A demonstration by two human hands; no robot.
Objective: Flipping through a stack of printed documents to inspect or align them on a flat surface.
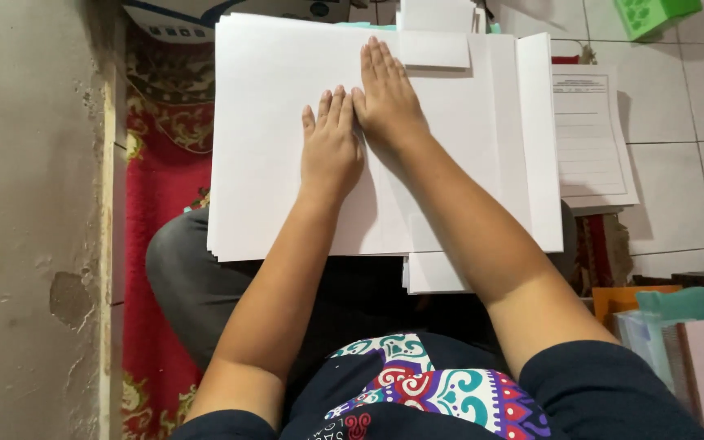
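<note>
- Both hands lie flat on the white paper stack (270, 163), seen from the head camera: left hand (332, 147) and right hand (389, 102) side by side, edges touching, fingers straight and together.
- Neither hand clasps anything; the palms press open on the top sheet, which rests across the person's lap.
- Just past the right fingertips sits a small white slip (433, 49).
- Off to the right of the right hand, a printed form (592, 138) lies on the tiled floor (694, 187).
- Left of the left hand, red patterned carpet (160, 187) meets the wall (26, 204).

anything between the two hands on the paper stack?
Nothing. In the head view the left hand and right hand lie flat on the white paper stack, side by side and apparently touching, with no object between them.
</note>
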